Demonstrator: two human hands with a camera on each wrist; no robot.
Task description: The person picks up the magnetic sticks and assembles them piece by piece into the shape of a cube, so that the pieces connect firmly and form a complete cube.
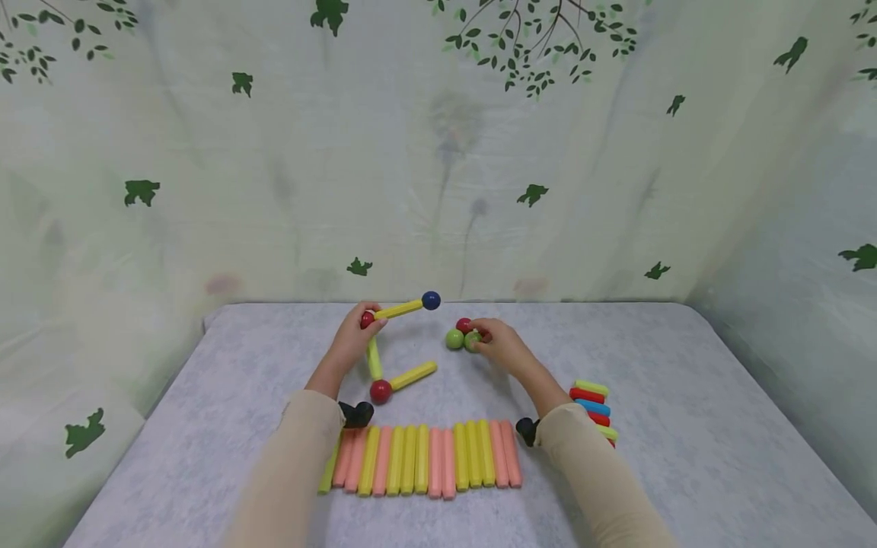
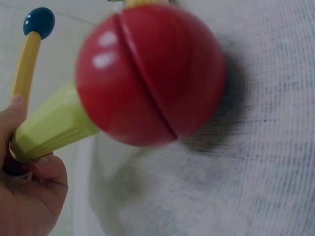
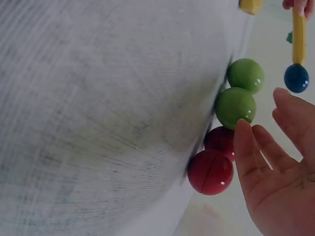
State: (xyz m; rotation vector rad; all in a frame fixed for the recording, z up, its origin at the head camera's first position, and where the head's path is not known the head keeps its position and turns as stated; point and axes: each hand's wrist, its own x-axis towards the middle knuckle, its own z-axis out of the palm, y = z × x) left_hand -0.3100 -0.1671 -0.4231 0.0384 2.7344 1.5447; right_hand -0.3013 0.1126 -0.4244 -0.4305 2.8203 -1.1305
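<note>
My left hand [image 1: 352, 339] grips a red ball [image 1: 367, 320] at one corner of a stick-and-ball frame. From that corner a yellow stick [image 1: 399, 309] runs to a blue ball [image 1: 431, 301], and a yellow-green stick [image 1: 374, 359] leads down to a second red ball [image 2: 152, 73]. Another yellow stick [image 1: 414, 375] juts from this lower ball. My right hand [image 3: 280, 172] reaches over loose balls with its fingers extended and thumb apart, one fingertip right at a green ball [image 3: 236, 108]. Beside it sit another green ball [image 3: 246, 75] and two red balls [image 3: 210, 172], partly hidden by my hand in the head view.
A row of pink and yellow sticks [image 1: 422, 460] lies across the table [image 1: 685, 457] near my forearms. Several red, blue and yellow-green sticks [image 1: 592, 411] lie by my right sleeve, partly covered by it. A leaf-printed curtain [image 1: 438, 152] hangs behind the table's far edge.
</note>
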